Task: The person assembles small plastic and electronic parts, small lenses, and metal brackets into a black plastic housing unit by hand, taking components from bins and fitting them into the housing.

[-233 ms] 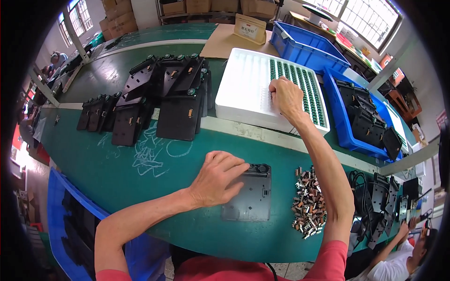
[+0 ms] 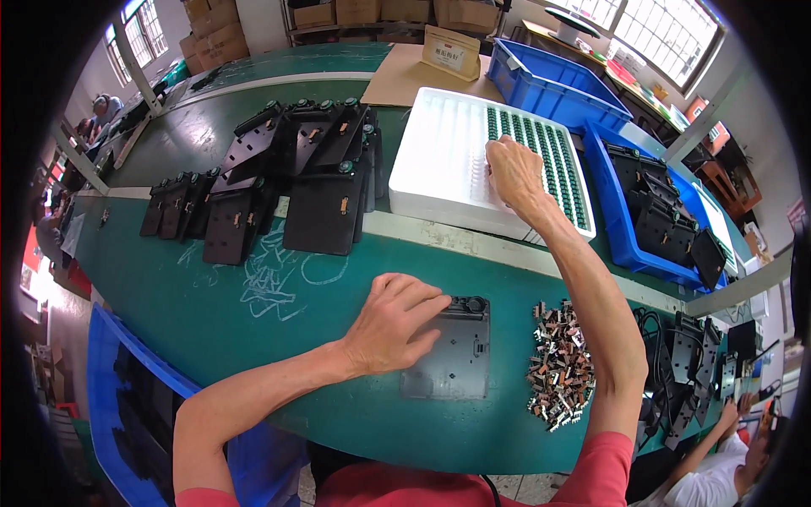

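A flat black plastic plate (image 2: 452, 363) with a raised strip along its far edge lies on the green table in front of me. My left hand (image 2: 390, 325) rests over its left side, fingers bent onto the far edge and thumb on the face, holding it there. Farther off, a white foam tray (image 2: 439, 152) has rows of small green round parts (image 2: 553, 160) on its right side and bare slots on its left. My right hand (image 2: 515, 173) reaches into it at the border of these rows, fingers pinched together; whatever lies between the fingertips is hidden.
Right of the plate lies a heap of small metal switch-like parts (image 2: 557, 367), below my right forearm. Black assembled plates (image 2: 317, 215) stand stacked at the far left. Blue bins (image 2: 621, 224) hold more plates at right and lower left. Cables (image 2: 650, 338) and a co-worker (image 2: 718, 473) are at the right.
The view shifts very slightly. My right hand stays at the tray with its wrist and forearm turned a little, and my left hand keeps its place on the plate.
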{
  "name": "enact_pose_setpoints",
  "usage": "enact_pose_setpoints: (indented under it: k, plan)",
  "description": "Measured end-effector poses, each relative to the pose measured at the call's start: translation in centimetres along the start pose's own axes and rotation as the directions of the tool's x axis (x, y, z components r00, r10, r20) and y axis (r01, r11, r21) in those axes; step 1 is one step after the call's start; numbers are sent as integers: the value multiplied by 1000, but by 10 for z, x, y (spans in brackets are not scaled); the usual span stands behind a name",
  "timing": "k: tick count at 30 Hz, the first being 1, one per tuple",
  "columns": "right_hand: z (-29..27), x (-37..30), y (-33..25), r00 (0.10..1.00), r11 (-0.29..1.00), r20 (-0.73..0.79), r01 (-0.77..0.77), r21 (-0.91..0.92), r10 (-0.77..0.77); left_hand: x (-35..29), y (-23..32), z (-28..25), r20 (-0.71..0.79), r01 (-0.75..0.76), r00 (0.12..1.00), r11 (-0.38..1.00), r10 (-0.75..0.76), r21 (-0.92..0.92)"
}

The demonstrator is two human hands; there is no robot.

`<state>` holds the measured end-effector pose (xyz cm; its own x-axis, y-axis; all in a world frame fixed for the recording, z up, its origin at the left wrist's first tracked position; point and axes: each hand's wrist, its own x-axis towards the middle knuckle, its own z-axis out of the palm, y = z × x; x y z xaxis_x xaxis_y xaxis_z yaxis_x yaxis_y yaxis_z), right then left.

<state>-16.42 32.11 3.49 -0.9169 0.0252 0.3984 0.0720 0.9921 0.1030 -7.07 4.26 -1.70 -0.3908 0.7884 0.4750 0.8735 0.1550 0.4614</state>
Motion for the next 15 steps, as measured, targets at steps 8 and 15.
enact_pose_setpoints:
  k: [8,15]
  plan:
    - [12,-6,19,998,961,-34,-42,272,54,-1,0,1,3,0,1000,1000,0,9]
    - [2,3,28,989,922,114,-129,366,93,1,1,3,-4,-5,1000,1000,5,10]
